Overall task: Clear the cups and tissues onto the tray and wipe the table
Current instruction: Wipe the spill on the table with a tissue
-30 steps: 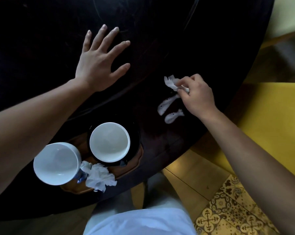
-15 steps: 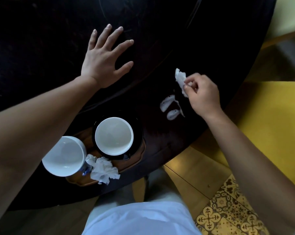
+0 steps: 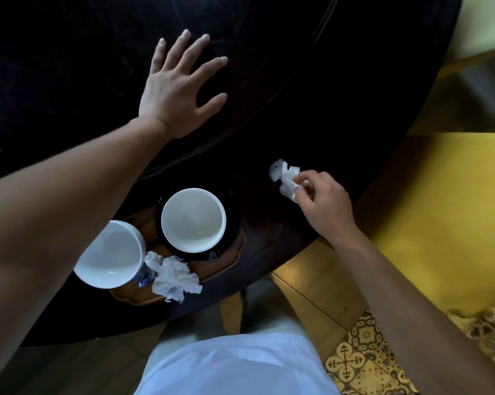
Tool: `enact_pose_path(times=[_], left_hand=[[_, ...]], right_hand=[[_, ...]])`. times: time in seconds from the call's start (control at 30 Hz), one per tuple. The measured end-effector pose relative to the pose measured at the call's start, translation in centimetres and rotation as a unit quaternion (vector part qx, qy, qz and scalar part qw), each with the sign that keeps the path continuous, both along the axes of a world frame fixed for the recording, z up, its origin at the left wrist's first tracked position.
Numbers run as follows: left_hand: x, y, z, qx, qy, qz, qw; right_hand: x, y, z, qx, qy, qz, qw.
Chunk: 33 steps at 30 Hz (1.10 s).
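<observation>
I pinch the tissue (image 3: 286, 175) in my right hand (image 3: 323, 208) at three o'clock of the tray (image 3: 232, 253) — probably for wiping — while my left hand (image 3: 180, 89), fingers spread wide, braces on the table (image 3: 340, 81).

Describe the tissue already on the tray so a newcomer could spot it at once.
Find the dark round table, then the wooden tray at its near edge. The crumpled tissue lies on the tray's near side, against the blue-patterned cup. Unlike the tissue pinched in the right hand, it lies free, with no hand on it.

Glossy dark table (image 3: 311, 81), crumpled paper tissue (image 3: 284, 175), glazed white cups (image 3: 193, 219), wooden tray (image 3: 226, 259).
</observation>
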<state>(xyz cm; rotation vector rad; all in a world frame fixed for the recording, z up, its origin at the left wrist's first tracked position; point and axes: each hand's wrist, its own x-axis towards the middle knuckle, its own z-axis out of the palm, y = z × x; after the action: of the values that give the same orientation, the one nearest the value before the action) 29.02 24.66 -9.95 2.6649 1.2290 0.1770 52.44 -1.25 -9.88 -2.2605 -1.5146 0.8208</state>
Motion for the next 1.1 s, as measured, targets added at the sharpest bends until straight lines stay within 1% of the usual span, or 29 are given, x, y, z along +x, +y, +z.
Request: enact_pose_path(times=[0.1, 0.2, 0.27, 0.37, 0.43, 0.53, 0.6, 0.7, 0.77, 0.83, 0.9, 0.97, 1.03, 1.1], left_hand=[[0.1, 0.0, 0.1, -0.002, 0.001, 0.000, 1.000], [0.0, 0.0, 0.0, -0.001, 0.005, 0.001, 1.000], [0.0, -0.1, 0.0, 0.001, 0.005, 0.001, 1.000], [0.1, 0.0, -0.1, 0.004, 0.002, 0.000, 1.000], [0.0, 0.0, -0.2, 0.005, 0.002, 0.002, 1.000], [0.0, 0.0, -0.3, 0.008, 0.004, 0.002, 1.000], [-0.1, 0.1, -0.3, 0.007, -0.001, 0.000, 1.000], [0.0, 0.1, -0.3, 0.007, -0.002, 0.002, 1.000], [-0.2, 0.1, -0.3, 0.005, -0.002, 0.001, 1.000], [-0.1, 0.0, -0.3, 0.007, 0.002, 0.002, 1.000], [0.1, 0.0, -0.2, 0.006, 0.006, 0.000, 1.000], [0.2, 0.1, -0.1, 0.006, 0.008, 0.001, 1.000], [0.3, 0.1, -0.1, 0.005, 0.015, 0.001, 1.000], [0.2, 0.1, -0.1, 0.004, 0.018, 0.000, 1.000]], right_hand=[[1.0, 0.2, 0.6, 0.036, 0.031, -0.027, 0.998], [2.6, 2.5, 1.1, 0.076, 0.023, -0.063, 0.995], [3.1, 4.7, 1.1, 0.076, 0.015, -0.059, 0.995], [2.2, 7.4, 0.8, 0.045, 0.030, -0.011, 0.998], [0.8, 7.8, 0.9, 0.027, 0.029, 0.052, 0.998], [-0.9, 5.8, 0.8, 0.039, -0.013, 0.146, 0.988], [-1.1, 4.0, 0.7, 0.051, -0.038, 0.169, 0.983], [0.5, 3.4, 0.3, 0.049, -0.072, 0.129, 0.988], [1.9, 4.4, 0.1, 0.029, -0.078, 0.101, 0.991], [2.7, 5.6, 0.3, 0.023, -0.049, 0.094, 0.994], [3.2, 6.9, 0.5, 0.056, -0.026, 0.063, 0.996], [3.7, 8.3, 0.5, 0.075, -0.024, 0.026, 0.997], [3.8, 9.2, 0.1, 0.049, -0.030, 0.029, 0.998], [3.3, 9.2, -0.5, 0.015, -0.050, 0.054, 0.997]])
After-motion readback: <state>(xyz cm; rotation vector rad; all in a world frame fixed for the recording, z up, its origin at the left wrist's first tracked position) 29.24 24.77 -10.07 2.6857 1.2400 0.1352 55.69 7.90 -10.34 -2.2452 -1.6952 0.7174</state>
